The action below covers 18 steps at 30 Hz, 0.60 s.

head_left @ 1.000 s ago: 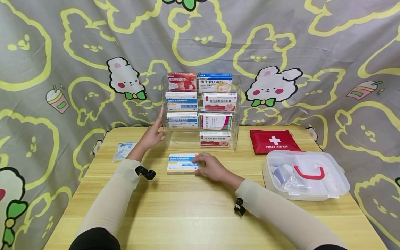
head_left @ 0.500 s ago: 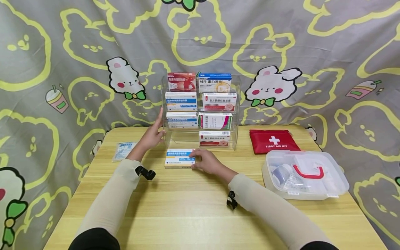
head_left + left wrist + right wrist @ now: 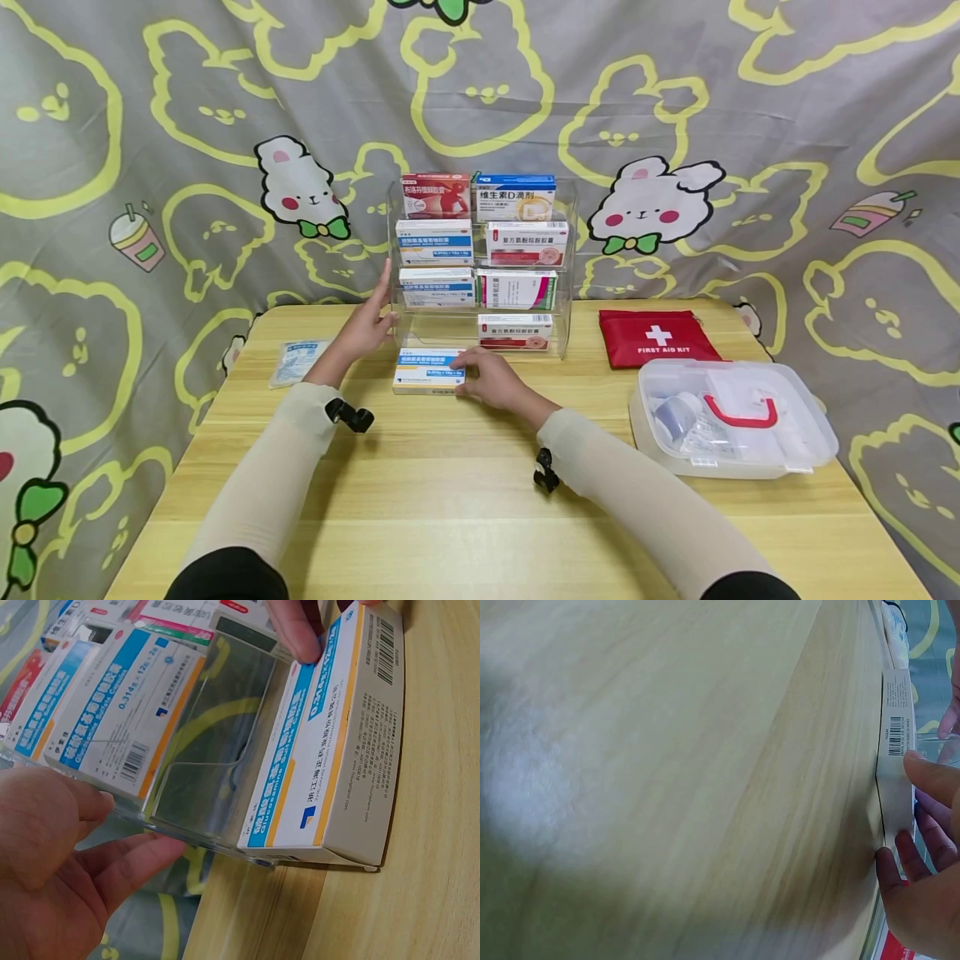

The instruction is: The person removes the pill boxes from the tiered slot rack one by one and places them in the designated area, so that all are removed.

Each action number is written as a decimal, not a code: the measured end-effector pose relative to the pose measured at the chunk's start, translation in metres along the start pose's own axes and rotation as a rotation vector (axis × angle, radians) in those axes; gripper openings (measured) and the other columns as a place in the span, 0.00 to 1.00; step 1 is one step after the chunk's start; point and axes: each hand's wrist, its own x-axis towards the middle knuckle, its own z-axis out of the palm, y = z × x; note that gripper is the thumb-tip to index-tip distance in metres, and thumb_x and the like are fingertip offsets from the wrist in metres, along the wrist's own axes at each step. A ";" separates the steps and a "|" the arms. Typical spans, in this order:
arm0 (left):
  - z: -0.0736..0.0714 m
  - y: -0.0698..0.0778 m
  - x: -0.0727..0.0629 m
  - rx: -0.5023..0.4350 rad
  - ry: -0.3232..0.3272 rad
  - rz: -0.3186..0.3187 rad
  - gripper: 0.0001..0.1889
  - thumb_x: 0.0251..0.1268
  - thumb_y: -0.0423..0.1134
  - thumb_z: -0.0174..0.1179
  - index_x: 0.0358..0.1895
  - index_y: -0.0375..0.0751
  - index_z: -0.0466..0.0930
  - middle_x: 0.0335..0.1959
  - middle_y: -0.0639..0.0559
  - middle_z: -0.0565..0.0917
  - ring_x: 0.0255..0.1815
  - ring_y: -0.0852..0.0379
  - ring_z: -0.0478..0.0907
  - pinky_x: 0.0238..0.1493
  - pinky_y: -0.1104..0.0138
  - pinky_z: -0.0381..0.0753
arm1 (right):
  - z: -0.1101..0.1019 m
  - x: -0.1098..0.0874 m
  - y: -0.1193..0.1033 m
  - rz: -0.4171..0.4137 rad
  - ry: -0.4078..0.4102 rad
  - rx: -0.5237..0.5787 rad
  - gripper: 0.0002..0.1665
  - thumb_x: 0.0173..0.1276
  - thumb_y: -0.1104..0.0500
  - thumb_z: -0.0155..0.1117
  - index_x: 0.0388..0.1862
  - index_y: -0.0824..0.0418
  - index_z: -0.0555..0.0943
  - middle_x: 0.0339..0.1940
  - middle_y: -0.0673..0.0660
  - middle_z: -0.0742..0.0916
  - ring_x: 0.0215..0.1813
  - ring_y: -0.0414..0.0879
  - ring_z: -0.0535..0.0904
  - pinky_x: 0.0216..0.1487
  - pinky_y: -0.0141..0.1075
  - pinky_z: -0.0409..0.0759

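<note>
A white and blue medicine box point(image 3: 429, 371), labelled glucosamine sulfate capsules in the left wrist view, lies label up on the table just before the clear display rack point(image 3: 438, 329). My right hand point(image 3: 491, 377) pinches its right end, thumb on the near side. In the right wrist view, the thumb rests on the edge of the box point(image 3: 896, 750). At the rack's left side is my left hand point(image 3: 365, 325), fingers extended along the clear side panel. Two matching boxes point(image 3: 435, 242) fill the left of the middle tiers, above a bare slot in the bottom tier point(image 3: 206, 780).
Other medicine boxes point(image 3: 515, 197) stand in the rack. A flat white and blue packet point(image 3: 297, 362) lies on the left. To the right are a red first aid pouch point(image 3: 660, 339) and a clear lidded case point(image 3: 731, 421) with a red handle. A patterned curtain point(image 3: 480, 83) hangs behind.
My right hand has slid the medicine box away from me and slightly left, up to the foot of the rack. The left hand has stayed at the rack's side.
</note>
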 end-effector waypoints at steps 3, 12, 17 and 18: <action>0.000 -0.001 0.000 -0.003 0.001 -0.001 0.52 0.83 0.27 0.45 0.76 0.91 0.22 0.83 0.31 0.44 0.79 0.31 0.58 0.51 0.40 0.85 | 0.000 0.000 -0.001 -0.006 0.001 0.002 0.23 0.63 0.62 0.79 0.58 0.58 0.87 0.64 0.55 0.83 0.71 0.53 0.74 0.77 0.46 0.68; 0.001 -0.002 0.000 0.003 0.003 0.004 0.53 0.82 0.26 0.45 0.75 0.92 0.22 0.83 0.30 0.45 0.79 0.32 0.59 0.49 0.41 0.86 | -0.002 -0.001 -0.002 0.006 -0.015 -0.002 0.24 0.63 0.61 0.79 0.59 0.57 0.87 0.65 0.54 0.83 0.72 0.52 0.73 0.77 0.45 0.67; 0.001 -0.002 0.001 -0.005 -0.001 0.003 0.52 0.83 0.27 0.45 0.76 0.91 0.22 0.83 0.30 0.44 0.78 0.31 0.60 0.50 0.40 0.85 | -0.005 -0.003 -0.002 0.000 -0.020 0.021 0.23 0.64 0.60 0.79 0.58 0.56 0.87 0.66 0.55 0.82 0.74 0.53 0.72 0.78 0.47 0.66; 0.001 -0.001 0.001 -0.004 -0.001 0.003 0.52 0.83 0.27 0.45 0.76 0.91 0.22 0.83 0.30 0.44 0.79 0.32 0.59 0.50 0.40 0.85 | -0.006 -0.004 -0.003 0.000 -0.019 0.031 0.23 0.64 0.60 0.78 0.58 0.56 0.87 0.67 0.55 0.82 0.74 0.53 0.72 0.78 0.47 0.66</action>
